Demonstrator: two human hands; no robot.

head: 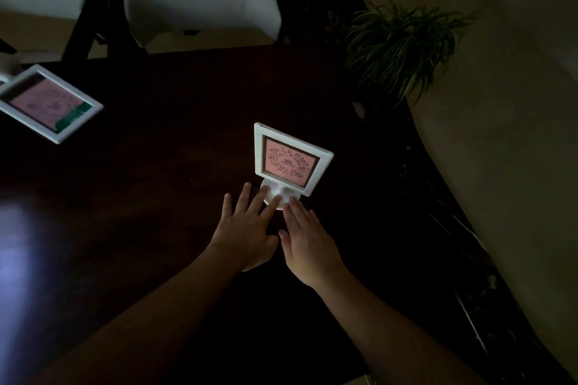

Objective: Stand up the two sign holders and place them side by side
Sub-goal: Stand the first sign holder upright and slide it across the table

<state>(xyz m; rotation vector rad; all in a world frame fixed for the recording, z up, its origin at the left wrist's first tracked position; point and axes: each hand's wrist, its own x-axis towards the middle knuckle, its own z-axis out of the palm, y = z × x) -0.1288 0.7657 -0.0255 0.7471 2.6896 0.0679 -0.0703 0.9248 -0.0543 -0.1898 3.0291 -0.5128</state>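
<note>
From the head view, one sign [289, 159] stands up on its round base [279, 195] near the middle of the dark tabletop [175, 141]. The other sign [47, 103] lies flat far off to the left. The left hand [247, 233] and right hand [308, 244] lie flat and spread, fingers [271, 205] touching the base, gripping nothing. The signs look light, stiff and smooth, maybe easy to tip over. I think it is best to hold one by the frame edges or the base. The tabletop is shiny and hard, so a sign could slide. The room is dim, with white chairs [200, 12] behind and a plant [403, 44] at the right
</note>
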